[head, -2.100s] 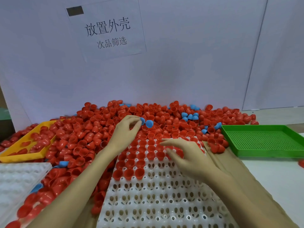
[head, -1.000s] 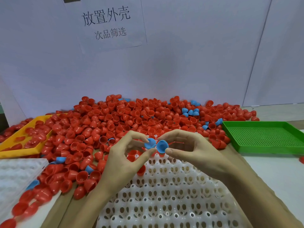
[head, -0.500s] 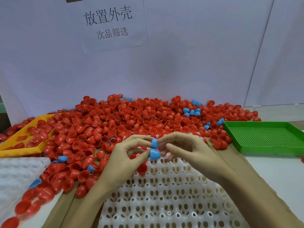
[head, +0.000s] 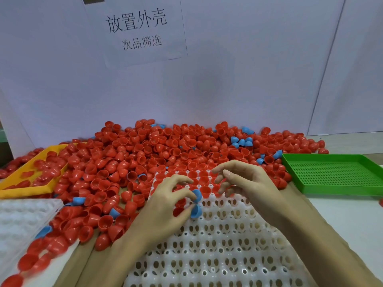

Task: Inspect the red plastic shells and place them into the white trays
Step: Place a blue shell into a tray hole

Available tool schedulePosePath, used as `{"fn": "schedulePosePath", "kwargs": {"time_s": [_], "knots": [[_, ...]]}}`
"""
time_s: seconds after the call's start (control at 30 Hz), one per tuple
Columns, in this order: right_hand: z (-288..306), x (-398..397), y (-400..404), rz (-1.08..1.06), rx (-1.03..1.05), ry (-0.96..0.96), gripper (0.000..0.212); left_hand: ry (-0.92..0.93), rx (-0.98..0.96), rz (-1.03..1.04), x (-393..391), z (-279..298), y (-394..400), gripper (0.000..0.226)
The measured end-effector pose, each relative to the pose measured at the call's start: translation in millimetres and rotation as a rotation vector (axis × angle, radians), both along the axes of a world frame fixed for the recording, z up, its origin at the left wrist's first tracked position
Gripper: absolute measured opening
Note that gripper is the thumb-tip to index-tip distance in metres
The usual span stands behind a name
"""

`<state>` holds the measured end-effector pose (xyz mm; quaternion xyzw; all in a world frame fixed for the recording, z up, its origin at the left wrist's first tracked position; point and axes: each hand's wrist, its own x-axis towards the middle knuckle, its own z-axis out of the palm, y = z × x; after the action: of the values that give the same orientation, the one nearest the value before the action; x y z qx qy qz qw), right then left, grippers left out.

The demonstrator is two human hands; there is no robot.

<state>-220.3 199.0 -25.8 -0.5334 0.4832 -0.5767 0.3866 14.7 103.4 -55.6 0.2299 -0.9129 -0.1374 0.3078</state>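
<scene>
Red plastic shells lie heaped across the worktop behind the white tray, within reach; its far rows are filled. The left hand pinches two blue shells, probably strays being removed, while the right hand hovers loosely curled, its grip empty.

Two hands, two white trays, one green tray.

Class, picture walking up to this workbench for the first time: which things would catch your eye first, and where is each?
First, the huge heap of red shells piled against the back wall, flecked with a few blue ones. Then, front and centre, the left hand pinching two blue shells above the white tray, the right hand open beside it. The green tray sits at right.
</scene>
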Motion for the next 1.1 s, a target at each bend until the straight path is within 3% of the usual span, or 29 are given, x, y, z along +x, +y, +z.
{"fn": "schedulePosePath", "kwargs": {"time_s": [0.4, 0.7, 0.83, 1.0, 1.1], "knots": [[-0.9, 0.8, -0.9, 0.007, 0.004, 0.008, 0.022, -0.124, -0.088, -0.022, 0.1, 3.9, 3.7, 0.029], [-2.0, 2.5, -1.2, 0.019, 0.026, -0.003, 0.021, -0.134, -0.084, -0.046, -0.4, -1.0, 1.3, 0.027], [-1.7, 1.3, -1.1, 0.006, 0.023, 0.012, 0.022, -0.179, -0.183, -0.077, 2.0, 6.7, 0.2, 0.027], [-1.0, -3.4, -1.7, -0.019, 0.015, 0.010, 0.024, -0.085, -0.052, 0.050, -1.9, 17.4, -13.6, 0.032], [-0.5, -4.2, -1.8, -0.023, 0.013, -0.004, 0.024, -0.128, -0.038, 0.171, -12.8, 25.2, -41.9, 0.026]]}}
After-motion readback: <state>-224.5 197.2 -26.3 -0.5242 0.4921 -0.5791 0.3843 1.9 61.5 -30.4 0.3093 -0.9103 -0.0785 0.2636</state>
